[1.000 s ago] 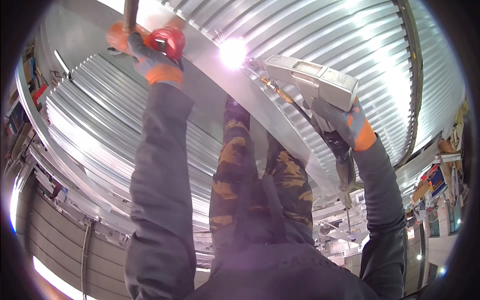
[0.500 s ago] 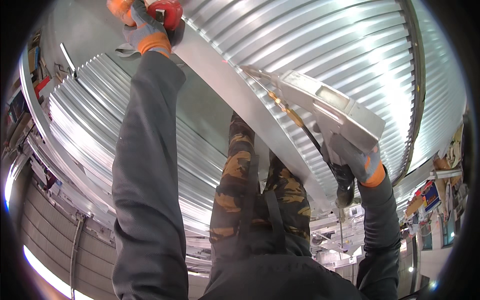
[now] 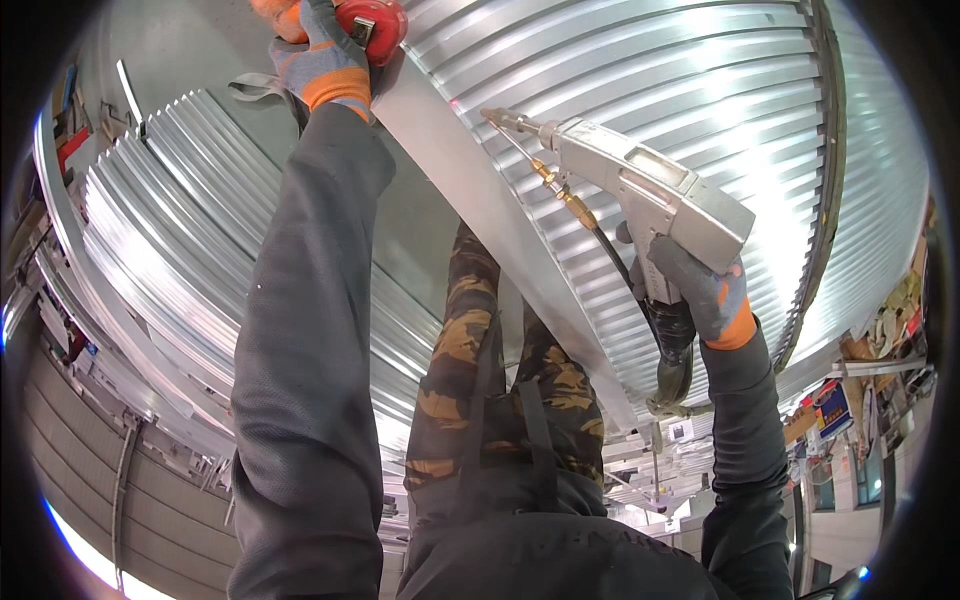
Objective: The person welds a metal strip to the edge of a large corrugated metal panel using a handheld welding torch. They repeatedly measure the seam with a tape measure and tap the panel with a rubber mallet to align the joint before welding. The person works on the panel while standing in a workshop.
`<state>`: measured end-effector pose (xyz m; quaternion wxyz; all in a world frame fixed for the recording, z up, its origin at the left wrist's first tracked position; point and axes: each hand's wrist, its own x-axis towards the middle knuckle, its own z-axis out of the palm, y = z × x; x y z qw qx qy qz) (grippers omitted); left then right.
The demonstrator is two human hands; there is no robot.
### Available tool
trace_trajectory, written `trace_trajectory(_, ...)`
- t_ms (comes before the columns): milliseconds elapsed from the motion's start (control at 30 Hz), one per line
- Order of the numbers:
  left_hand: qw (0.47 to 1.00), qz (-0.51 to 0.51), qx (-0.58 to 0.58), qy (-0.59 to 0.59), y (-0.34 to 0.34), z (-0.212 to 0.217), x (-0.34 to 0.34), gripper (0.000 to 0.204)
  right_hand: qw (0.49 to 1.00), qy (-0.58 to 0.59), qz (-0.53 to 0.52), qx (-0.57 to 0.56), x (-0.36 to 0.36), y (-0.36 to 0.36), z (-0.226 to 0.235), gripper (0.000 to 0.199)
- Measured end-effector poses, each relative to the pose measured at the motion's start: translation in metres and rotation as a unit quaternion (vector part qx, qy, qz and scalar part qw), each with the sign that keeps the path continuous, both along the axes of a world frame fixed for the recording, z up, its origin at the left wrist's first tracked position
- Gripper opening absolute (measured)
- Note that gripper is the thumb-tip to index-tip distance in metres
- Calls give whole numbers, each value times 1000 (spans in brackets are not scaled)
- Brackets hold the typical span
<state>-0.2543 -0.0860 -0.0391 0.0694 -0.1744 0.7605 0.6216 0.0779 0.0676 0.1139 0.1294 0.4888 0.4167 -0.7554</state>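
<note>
My right hand [image 3: 705, 295], in a grey glove with orange bands, grips the handle of a silver handheld laser welding gun [image 3: 655, 185]. Its nozzle points left, close to the seam between a ribbed metal panel [image 3: 640, 75] and a flat metal strip [image 3: 490, 235]. A small red light dot shows on that seam, just beyond the nozzle tip. A brass-fitted tube [image 3: 565, 197] runs along the gun. At the top left, my left hand [image 3: 325, 65], gloved alike, closes by a rounded red thing with a metal clip [image 3: 380, 28] at the strip; its fingers are partly hidden.
A second stack of ribbed metal [image 3: 190, 200] lies to the left, beyond a grey surface. A grey strap [image 3: 258, 86] lies near my left wrist. A dark edge band [image 3: 832, 150] crosses the panel at right. Boxes and clutter [image 3: 835, 410] stand at the far right.
The gun and my right hand have shifted slightly left in view, and the nozzle is sharper. My left hand and the red thing appear farther right, along with the whole view's turn.
</note>
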Motion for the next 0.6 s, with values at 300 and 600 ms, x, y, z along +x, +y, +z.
trace_trajectory(300, 986, -44, 152, 56, -6, -10, -3, 37, 994, 41, -57, -82, 23, -7, -26, 48)
trace_trajectory(600, 989, -54, 91, 104, -11, -21, -10, 36, 989, 67, -85, -100, 36, -7, -44, 75)
